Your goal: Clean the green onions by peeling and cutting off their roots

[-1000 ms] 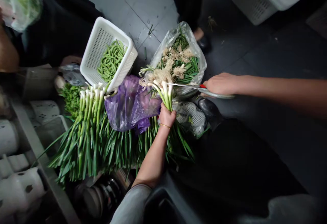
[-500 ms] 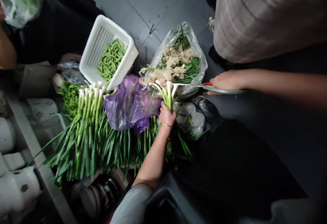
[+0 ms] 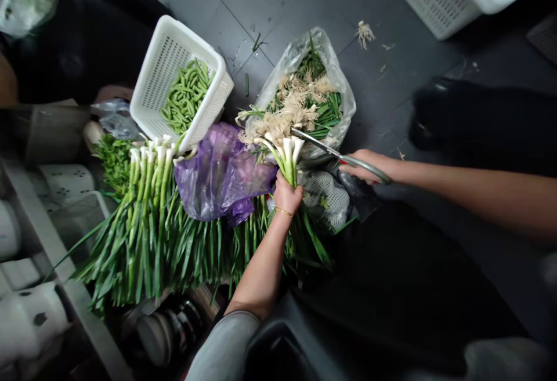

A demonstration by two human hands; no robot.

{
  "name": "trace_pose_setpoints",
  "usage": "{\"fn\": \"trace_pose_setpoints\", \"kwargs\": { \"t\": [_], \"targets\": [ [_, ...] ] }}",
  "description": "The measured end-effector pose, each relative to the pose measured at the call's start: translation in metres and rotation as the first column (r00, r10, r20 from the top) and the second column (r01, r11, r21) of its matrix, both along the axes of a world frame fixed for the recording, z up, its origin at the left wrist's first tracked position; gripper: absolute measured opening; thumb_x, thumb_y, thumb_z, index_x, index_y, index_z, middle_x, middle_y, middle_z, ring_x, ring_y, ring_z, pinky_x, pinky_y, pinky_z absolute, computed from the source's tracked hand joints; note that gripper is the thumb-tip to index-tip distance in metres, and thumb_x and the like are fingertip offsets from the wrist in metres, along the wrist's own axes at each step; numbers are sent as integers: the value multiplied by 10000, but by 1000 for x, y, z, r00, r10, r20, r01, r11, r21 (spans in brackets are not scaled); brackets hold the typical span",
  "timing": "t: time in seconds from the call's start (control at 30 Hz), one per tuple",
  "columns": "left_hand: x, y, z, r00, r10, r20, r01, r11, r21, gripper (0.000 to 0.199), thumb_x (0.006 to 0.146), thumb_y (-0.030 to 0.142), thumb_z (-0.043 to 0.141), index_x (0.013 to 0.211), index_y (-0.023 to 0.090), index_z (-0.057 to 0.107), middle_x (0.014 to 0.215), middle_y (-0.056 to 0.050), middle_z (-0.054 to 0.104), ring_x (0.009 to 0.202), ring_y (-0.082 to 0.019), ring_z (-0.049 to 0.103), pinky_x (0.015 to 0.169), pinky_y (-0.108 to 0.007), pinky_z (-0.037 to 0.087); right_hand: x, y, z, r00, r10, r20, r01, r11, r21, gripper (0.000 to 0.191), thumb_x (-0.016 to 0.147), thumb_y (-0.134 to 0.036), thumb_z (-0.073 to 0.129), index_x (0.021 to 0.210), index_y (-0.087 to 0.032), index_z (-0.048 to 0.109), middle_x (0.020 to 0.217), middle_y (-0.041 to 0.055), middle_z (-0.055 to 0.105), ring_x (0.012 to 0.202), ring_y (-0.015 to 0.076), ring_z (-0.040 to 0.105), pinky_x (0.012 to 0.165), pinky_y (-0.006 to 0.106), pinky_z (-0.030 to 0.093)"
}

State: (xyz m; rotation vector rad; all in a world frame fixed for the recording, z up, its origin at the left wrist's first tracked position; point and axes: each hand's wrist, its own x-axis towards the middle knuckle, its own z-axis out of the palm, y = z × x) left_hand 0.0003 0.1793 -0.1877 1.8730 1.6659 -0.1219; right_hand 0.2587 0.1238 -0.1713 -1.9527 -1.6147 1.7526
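My left hand (image 3: pixel 287 195) is closed round a small bunch of green garlic stalks (image 3: pixel 288 160), white ends up and green leaves hanging below. My right hand (image 3: pixel 365 166) grips a pair of scissors (image 3: pixel 319 144), whose blades point left at the bunch's white ends. Just beyond lies a clear plastic bag (image 3: pixel 346 88) full of cut roots (image 3: pixel 300 102) and green scraps. Left of my left hand, a purple plastic bag (image 3: pixel 213 181) rests over more stalks. A thick row of stalks (image 3: pixel 148 213) with white ends spreads farther left.
A white basket (image 3: pixel 150 73) holds green beans (image 3: pixel 187 94). Another white basket (image 3: pixel 439 4) stands at the upper right. Leafy greens (image 3: pixel 115 163) lie beside a metal rail (image 3: pixel 56 253) at left. Loose roots (image 3: pixel 364 34) lie on the tiled floor.
My right hand and the scissors have moved down and left, and the blades now slant upward. The person in striped clothing has gone from the upper right, leaving the second basket visible.
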Motion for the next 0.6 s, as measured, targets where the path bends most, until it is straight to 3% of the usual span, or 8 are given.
{"fn": "trace_pose_setpoints", "kwargs": {
  "t": [0.07, 0.1, 0.17, 0.23, 0.3, 0.37, 0.5, 0.6],
  "targets": [
    [-7, 0, -3, 988, 26, 150, -26, 1000, -4, 680, 659, 216, 605, 1303, 132, 404, 1075, -138, 643, 925, -261, 636, 801, -355, 489, -5, -1, 5, 992, -98, -80, 87, 988, -126, 407, 946, -504, 318, 791, -166, 487, 608, 44, 572, 475, 140, 529, 502, 266, 410],
    [-11, 0, -4, 970, 40, 239, -36, 999, -19, 637, 641, 205, 607, 1254, 147, 445, 1027, -105, 652, 883, -232, 632, 790, -335, 490, -2, 2, 11, 996, -52, -74, 42, 991, -123, 414, 943, -516, 319, 803, -167, 493, 624, 48, 582, 491, 142, 537, 521, 271, 419],
    [-19, 2, -6, 913, 90, 397, -65, 995, -76, 525, 611, 200, 612, 1126, 167, 515, 914, -48, 651, 785, -181, 613, 748, -301, 491, 11, 12, 25, 985, 168, 35, -167, 986, -27, 415, 922, -538, 367, 854, -162, 531, 727, 83, 629, 599, 175, 589, 591, 295, 435],
    [-25, 5, -6, 860, 164, 483, -98, 982, -160, 429, 586, 218, 630, 1004, 170, 547, 818, -17, 635, 703, -154, 588, 691, -285, 487, 28, 23, 40, 910, 333, 246, -351, 936, 32, 456, 892, -584, 401, 949, -163, 564, 866, 127, 659, 741, 235, 624, 649, 332, 432],
    [-30, 7, -5, 831, 220, 512, -108, 965, -238, 370, 566, 235, 652, 917, 167, 555, 769, -9, 626, 666, -146, 577, 656, -280, 482, 41, 31, 52, 840, 369, 397, -401, 916, -3, 544, 868, -649, 383, 1032, -167, 573, 942, 157, 664, 822, 289, 627, 665, 366, 423],
    [-32, 8, -3, 828, 226, 512, -96, 959, -267, 334, 557, 234, 659, 868, 167, 557, 752, -9, 624, 661, -145, 577, 652, -282, 480, 47, 35, 58, 810, 388, 440, -405, 912, -58, 570, 859, -669, 377, 1059, -177, 585, 961, 163, 670, 849, 309, 626, 679, 384, 417],
    [-31, 3, -2, 856, 149, 495, -72, 982, -173, 344, 569, 220, 615, 904, 170, 554, 748, -1, 609, 654, -137, 553, 667, -285, 478, 48, 39, 64, 773, 458, 438, -464, 880, -101, 532, 866, -637, 409, 1056, -184, 612, 941, 150, 679, 867, 304, 622, 721, 399, 405],
    [-26, -5, 0, 883, 47, 468, 18, 991, -135, 347, 582, 217, 601, 924, 172, 563, 771, -8, 611, 670, -137, 542, 689, -290, 487, 48, 44, 71, 759, 492, 427, -503, 859, -96, 470, 882, -567, 445, 1041, -161, 622, 954, 153, 678, 852, 290, 620, 726, 399, 396]
  ]
}}
